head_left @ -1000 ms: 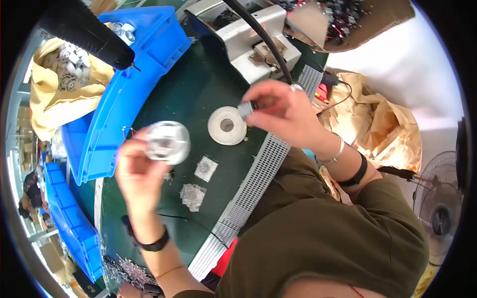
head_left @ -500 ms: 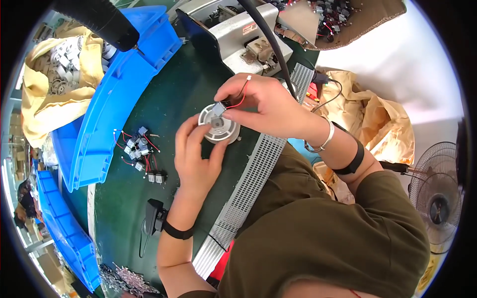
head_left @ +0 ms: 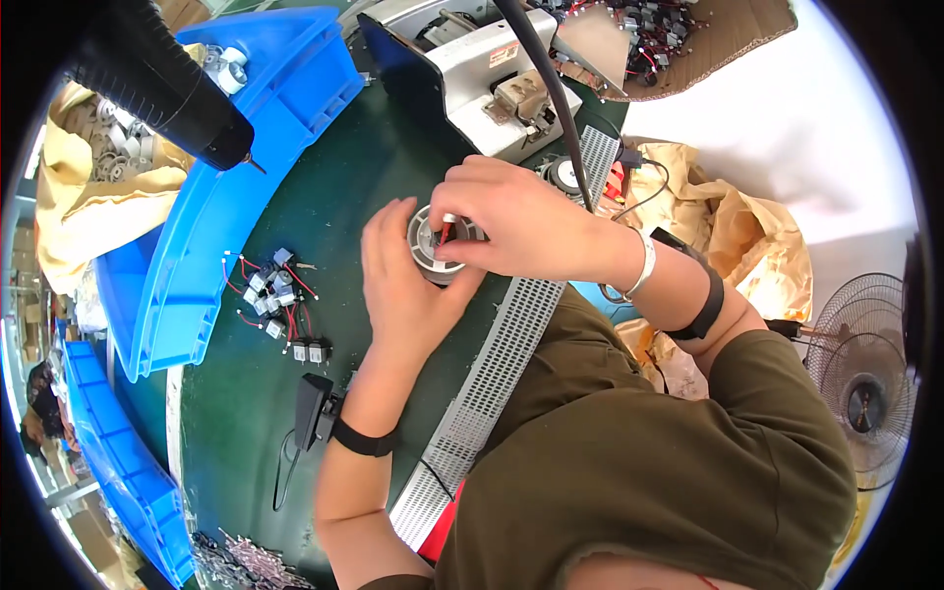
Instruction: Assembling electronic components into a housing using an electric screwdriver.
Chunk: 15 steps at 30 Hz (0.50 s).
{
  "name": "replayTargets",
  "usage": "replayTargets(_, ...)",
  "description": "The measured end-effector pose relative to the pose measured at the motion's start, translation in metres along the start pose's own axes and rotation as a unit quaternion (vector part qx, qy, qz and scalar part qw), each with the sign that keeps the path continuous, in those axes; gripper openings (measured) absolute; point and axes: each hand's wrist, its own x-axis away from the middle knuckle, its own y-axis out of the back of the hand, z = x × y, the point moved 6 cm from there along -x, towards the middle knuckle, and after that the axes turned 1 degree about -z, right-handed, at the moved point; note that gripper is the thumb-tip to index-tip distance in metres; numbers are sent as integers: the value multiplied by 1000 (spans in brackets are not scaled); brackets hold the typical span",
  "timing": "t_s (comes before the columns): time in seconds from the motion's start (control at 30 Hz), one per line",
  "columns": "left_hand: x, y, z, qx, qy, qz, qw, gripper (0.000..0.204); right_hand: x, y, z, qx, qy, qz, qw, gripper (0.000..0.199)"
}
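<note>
A round whitish plastic housing [head_left: 425, 258] with an open, ribbed face is gripped at its rim by my left hand [head_left: 405, 280], thumb on the near side and fingers on the far side. Over its middle, my right hand [head_left: 506, 216] pinches a small motor, mostly hidden behind the fingers. Its red wires and white plug [head_left: 449, 218] show between my thumb and forefinger. To the left on the green bench [head_left: 246, 423] lies a loose pile of small grey motors [head_left: 270, 293] with red leads.
A black electric screwdriver [head_left: 202, 123] hangs at the upper left over a blue bin [head_left: 221, 211]. Beyond are white parts in a yellow bag [head_left: 64, 221]. A metal machine [head_left: 492, 74] stands at the back. A perforated metal strip [head_left: 492, 374] edges the bench; a black device [head_left: 317, 408] sits near my left wrist.
My right hand has brought the motor down into the housing's middle, and its body is now hidden by the fingers. My left hand has shifted slightly right. The screwdriver hangs lower in view.
</note>
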Motion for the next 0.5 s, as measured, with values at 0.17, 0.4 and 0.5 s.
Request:
replayTargets(0.17,0,6,-7,110,9,14,994,66,-4,2,17,142,94,51,984,15)
replayTargets(0.4,20,5,-5,88,-72,-67,991,69,-25,49,32,-260,30,-216,941,54)
replayTargets(0.5,24,8,-20,3,-134,-79,988,49,-87,55,63,-295,5,-339,894,50)
